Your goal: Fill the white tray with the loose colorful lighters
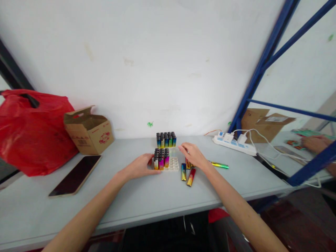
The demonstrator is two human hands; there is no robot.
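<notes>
My left hand (140, 166) curves round the left end of a white holed tray (172, 164), thumb along its front and fingers behind. In the tray's left part stand several lighter-like pieces (161, 161) with black tops and shiny purple, pink and gold bodies; round sockets show at the right. My right hand (193, 154) is just right of the tray, fingers bent together; whatever is in them is hidden. Under and in front of it lie loose metallic pieces, among them a blue-gold one (183, 172) and a red-gold one (191, 177).
Behind the tray stands another block of black-topped pieces (166, 140). A green-gold piece (219, 165) lies farther right. A phone (76, 176), carton (90, 133) and red bag (36, 129) are left. Right are a power strip (235, 145), blue frame (253, 82) and another person's hand (313, 143).
</notes>
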